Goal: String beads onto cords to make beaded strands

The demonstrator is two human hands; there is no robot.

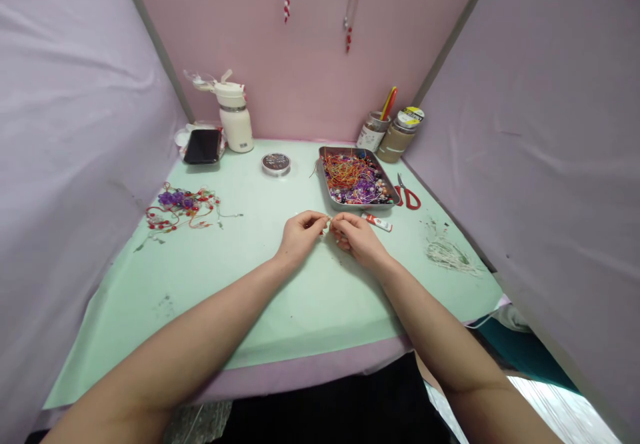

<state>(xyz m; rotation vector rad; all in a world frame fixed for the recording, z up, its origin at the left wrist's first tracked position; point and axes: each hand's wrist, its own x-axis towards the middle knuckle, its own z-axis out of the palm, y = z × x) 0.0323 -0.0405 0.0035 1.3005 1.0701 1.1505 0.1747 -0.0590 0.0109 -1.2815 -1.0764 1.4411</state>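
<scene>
My left hand (301, 233) and my right hand (356, 237) meet over the middle of the pale green table (280, 297). Both pinch a small light bead or knot on a thin cord (329, 223) held between the fingertips. The fingers of each hand are curled and pressed together. Just behind the hands stands a metal tray (395, 194) filled with orange cords and mixed beads. A small white and red tube (377, 221) lies right of my right hand.
Finished beaded strings (181, 207) lie at the left. Red scissors (409, 195), two jars (395, 136), a round spool tin (276, 163), a white bottle (235, 119) and a black phone (203, 146) sit farther back. Cord scraps (450, 254) lie right. Cloth walls enclose the table.
</scene>
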